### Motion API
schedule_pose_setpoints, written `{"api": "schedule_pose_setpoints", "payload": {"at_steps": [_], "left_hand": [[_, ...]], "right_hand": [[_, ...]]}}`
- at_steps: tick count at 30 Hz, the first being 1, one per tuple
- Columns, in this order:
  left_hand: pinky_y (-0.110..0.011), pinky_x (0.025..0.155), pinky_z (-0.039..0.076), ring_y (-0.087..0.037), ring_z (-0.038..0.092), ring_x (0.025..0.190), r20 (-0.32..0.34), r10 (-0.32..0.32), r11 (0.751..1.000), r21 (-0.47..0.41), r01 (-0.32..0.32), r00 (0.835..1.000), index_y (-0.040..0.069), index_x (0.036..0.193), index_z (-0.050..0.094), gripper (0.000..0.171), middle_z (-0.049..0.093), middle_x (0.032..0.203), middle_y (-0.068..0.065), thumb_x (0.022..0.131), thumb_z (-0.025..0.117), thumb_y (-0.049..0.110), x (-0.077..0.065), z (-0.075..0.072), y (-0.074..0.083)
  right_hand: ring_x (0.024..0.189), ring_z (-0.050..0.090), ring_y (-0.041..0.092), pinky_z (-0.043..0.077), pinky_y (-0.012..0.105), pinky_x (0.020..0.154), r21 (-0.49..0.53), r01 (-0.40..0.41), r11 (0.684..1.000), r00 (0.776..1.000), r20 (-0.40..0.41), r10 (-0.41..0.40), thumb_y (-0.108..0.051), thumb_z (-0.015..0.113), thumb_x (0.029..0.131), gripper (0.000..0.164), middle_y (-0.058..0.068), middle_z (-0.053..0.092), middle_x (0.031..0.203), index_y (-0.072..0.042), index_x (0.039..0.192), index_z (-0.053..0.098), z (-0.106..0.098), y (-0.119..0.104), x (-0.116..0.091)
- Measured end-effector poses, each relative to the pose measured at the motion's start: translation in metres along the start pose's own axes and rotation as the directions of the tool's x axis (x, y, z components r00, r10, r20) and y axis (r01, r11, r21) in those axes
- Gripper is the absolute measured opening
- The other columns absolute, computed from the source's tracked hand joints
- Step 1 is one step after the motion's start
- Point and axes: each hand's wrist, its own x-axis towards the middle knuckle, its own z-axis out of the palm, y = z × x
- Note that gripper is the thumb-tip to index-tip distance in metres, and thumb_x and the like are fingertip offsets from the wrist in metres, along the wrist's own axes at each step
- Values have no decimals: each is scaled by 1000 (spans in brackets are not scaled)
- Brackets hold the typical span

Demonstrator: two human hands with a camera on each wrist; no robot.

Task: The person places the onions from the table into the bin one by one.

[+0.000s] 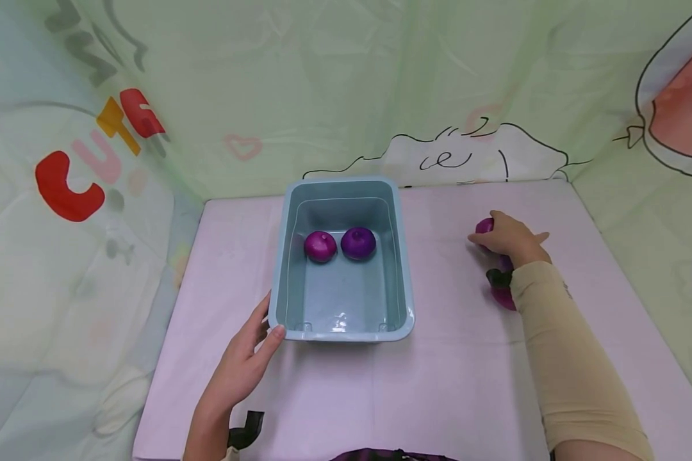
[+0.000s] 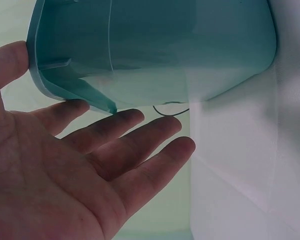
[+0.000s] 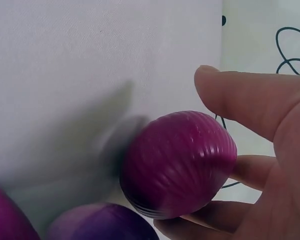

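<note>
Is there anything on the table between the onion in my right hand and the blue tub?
Nothing visible. The right hand grips a purple onion on the table, and only bare pink cloth lies between it and the blue tub. Two other onions lie by the wrist, off that line.

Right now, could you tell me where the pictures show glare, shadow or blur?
Head view: glare on the blue plastic tub's near floor, straight edges bowed. Left wrist view: the left hand shadowed, soft. Right wrist view: the ribbed purple onion casts a blurred shadow.
</note>
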Motion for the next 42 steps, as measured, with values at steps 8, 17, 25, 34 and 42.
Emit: {"api": "schedule_pose_setpoints", "payload": {"at_steps": [8, 17, 25, 34, 42], "left_hand": [[-63, 100, 47, -41, 42, 142, -1, -4, 1000, -4, 4, 1000, 41, 165, 22, 68, 30, 166, 4, 108, 58, 41, 0, 1, 1], [-62, 100, 48, -41, 42, 142, 4, -7, 1000, -3, 7, 1000, 41, 165, 22, 68, 30, 166, 5, 107, 58, 45, 0, 1, 2], [-64, 98, 48, -42, 42, 142, -6, -11, 1000, 5, 11, 1000, 42, 165, 22, 69, 29, 166, 5, 106, 58, 45, -1, 2, 2], [-64, 99, 47, -43, 41, 143, -12, -8, 1000, 1, 8, 1000, 40, 165, 22, 68, 29, 166, 4, 108, 59, 39, -1, 1, 5], [-64, 98, 48, -43, 41, 142, -10, -18, 1000, 1, 18, 1000, 41, 165, 22, 68, 29, 166, 5, 107, 59, 41, -1, 2, 2]], "right_hand": [[134, 29, 65, -7, 84, 105, 15, 2, 1000, 1000, -16, -1, -39, 65, 97, 93, 43, 28, 153, 10, 159, 15, 2, 3, 5], [120, 40, 59, 38, 74, 99, 100, -27, 995, 999, -37, 31, -42, 64, 98, 93, 43, 34, 143, 10, 158, 17, 0, 19, 5], [130, 33, 61, 34, 75, 104, 167, 28, 986, 996, -89, -13, -48, 62, 100, 99, 45, 28, 148, 12, 159, 11, -15, 21, 6], [128, 41, 57, 34, 73, 107, 342, 18, 940, 994, -108, 20, -54, 66, 97, 106, 42, 28, 152, 5, 163, 7, -26, 14, 0], [128, 44, 53, 43, 63, 105, 459, 53, 887, 992, -123, 4, -43, 71, 99, 103, 40, 29, 153, 2, 164, 6, -29, 5, -4]]}}
